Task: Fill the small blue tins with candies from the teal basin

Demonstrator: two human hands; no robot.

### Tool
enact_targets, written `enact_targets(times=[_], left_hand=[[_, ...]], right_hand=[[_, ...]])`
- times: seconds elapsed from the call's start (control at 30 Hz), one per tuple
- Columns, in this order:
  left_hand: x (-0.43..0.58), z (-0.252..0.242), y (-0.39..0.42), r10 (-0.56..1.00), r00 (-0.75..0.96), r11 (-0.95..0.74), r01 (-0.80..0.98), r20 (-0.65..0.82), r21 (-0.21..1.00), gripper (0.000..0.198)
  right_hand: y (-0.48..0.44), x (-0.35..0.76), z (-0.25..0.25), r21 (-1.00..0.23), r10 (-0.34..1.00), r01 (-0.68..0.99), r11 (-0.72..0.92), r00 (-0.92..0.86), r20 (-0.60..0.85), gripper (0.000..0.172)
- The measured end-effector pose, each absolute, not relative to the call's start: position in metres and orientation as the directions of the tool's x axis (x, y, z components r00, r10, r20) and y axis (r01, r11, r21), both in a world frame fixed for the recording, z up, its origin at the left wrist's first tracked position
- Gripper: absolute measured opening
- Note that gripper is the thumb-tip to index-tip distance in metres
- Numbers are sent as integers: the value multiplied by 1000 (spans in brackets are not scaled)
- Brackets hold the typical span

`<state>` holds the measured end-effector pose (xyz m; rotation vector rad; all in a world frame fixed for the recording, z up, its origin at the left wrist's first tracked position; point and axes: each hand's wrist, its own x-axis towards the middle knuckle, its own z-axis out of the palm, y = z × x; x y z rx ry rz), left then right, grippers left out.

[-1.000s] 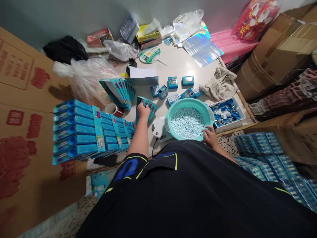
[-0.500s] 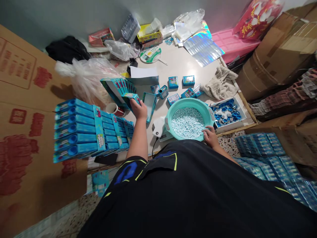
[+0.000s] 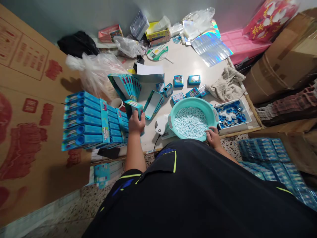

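my left hand (image 3: 136,123) gripping a blue carton (image 3: 132,107), right hand (image 3: 213,136) curled at the teal bowl (image 3: 211,114), can't tell from here if gripping

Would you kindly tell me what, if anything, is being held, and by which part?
The left hand holds a blue box by its near side. The right hand is at the rim of the teal bowl; whether it grips is unclear.
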<state>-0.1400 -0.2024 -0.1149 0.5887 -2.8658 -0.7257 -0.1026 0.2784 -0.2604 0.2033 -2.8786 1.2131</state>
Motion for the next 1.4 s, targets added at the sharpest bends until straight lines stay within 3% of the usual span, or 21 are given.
enact_targets(times=[0.17,0.27,0.33,0.47,0.53,0.77,0.9,1.1,1.4], left_hand=[[-111,-130,-193,-364,-887,804,-453,-284,385,42],[-107,-146,-183,-379,-847,795,-504,-374,337,36],[-107,-158,-176,-417,-823,783,-541,-386,308,47],[-111,-180,-170,-460,-779,755,-595,-425,274,87],[-111,-191,-170,-462,-759,741,-615,-460,269,94],[-92,-220,-175,-465,-677,667,-691,-571,277,80],[-74,-233,-174,-471,-672,642,-705,-572,300,80],[-53,-252,-172,-431,-688,615,-698,-584,368,63],[-67,-257,-185,-448,-652,625,-718,-612,306,69]], right_hand=[[281,-102,-263,-714,-116,-130,688,-991,68,33],[282,-102,-265,-712,-117,-134,689,-990,73,32],[283,-103,-266,-709,-123,-140,691,-990,76,32],[284,-104,-266,-702,-139,-153,695,-987,78,32],[284,-104,-266,-697,-143,-156,699,-987,78,32],[283,-103,-264,-695,-140,-157,702,-987,81,34],[283,-103,-265,-699,-138,-160,697,-987,88,34],[282,-103,-268,-699,-120,-159,698,-987,105,33],[285,-104,-271,-695,-136,-181,696,-983,120,32]])
